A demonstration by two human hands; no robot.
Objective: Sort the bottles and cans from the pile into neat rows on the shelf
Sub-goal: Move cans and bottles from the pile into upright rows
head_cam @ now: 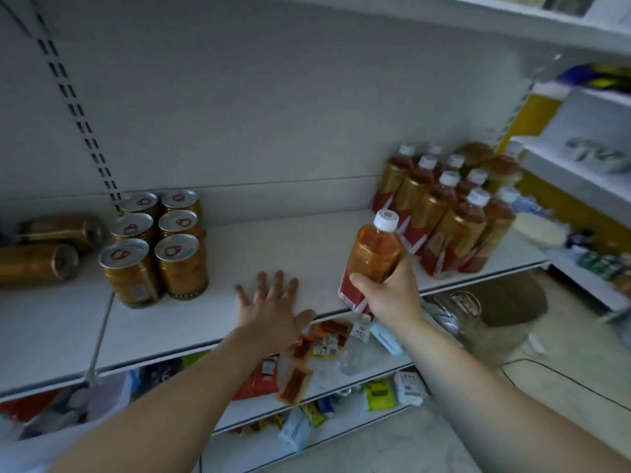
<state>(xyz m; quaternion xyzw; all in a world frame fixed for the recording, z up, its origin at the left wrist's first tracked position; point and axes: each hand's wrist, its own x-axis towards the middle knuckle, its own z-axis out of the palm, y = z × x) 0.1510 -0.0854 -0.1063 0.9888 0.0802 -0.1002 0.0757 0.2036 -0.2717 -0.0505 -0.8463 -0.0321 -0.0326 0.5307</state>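
1. The left hand (273,312) lies flat on the near edge of the shelf (273,240), with its fingers spread wide and holding nothing.
2. The right hand (392,295) is wrapped round the lower half of one bottle (374,254) of amber drink. The bottle is tilted, white cap uppermost, over the shelf's near edge and just left of the standing bottles.
3. The step seems to be adding this bottle to the block on the right. It should be brought upright first, then set down flat on its base at the near end of a line. Sliding it in gently would avoid tipping its neighbours.
4. The upright cans (157,240) at the left number six, standing two across and three deep.
5. The fallen cans (34,264) at the far left number two. They lie on their sides and are probably what remains of the pile.
6. The standing bottles (447,213) show eight white caps in two lines of four. Blurred shapes behind them on the right cannot be counted.
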